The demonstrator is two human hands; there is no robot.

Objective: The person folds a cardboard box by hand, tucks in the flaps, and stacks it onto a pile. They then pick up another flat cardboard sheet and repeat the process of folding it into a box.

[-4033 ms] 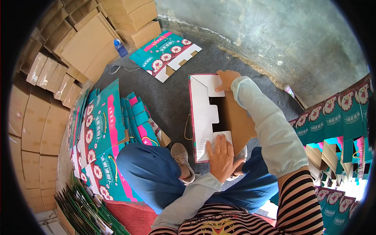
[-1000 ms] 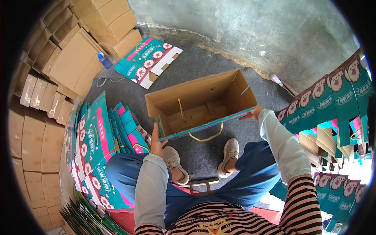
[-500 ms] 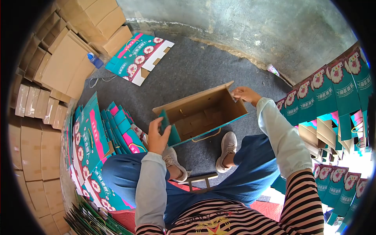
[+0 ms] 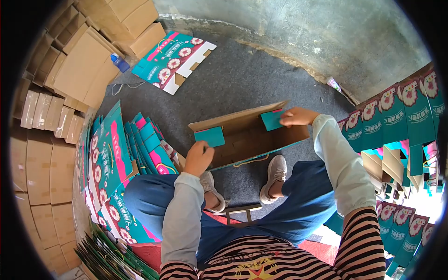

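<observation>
A carton (image 4: 247, 144) lies on the floor in front of my feet, its opening facing up and its brown inside showing. Two teal end flaps fold inward over it: the left flap (image 4: 210, 136) and the right flap (image 4: 272, 120). My left hand (image 4: 199, 157) is closed at the carton's left end, just below the left flap; whatever its curled fingers hold is hidden. At the far right corner, my right hand (image 4: 298, 116) pinches the right flap's edge. A yellow cord handle (image 4: 252, 161) hangs along the near side.
Flattened printed cartons (image 4: 144, 144) lean in a stack to my left. One flat carton (image 4: 172, 60) lies ahead near a blue bottle (image 4: 120, 62). Brown boxes (image 4: 44, 163) line the left side. Finished-looking teal cartons (image 4: 410, 112) stand in rows at right, beside a concrete wall (image 4: 298, 32).
Both end flaps now slope inward over the opening; before, only the left one showed, at the end. My left hand has curled its fingers. My right hand has come onto the right flap.
</observation>
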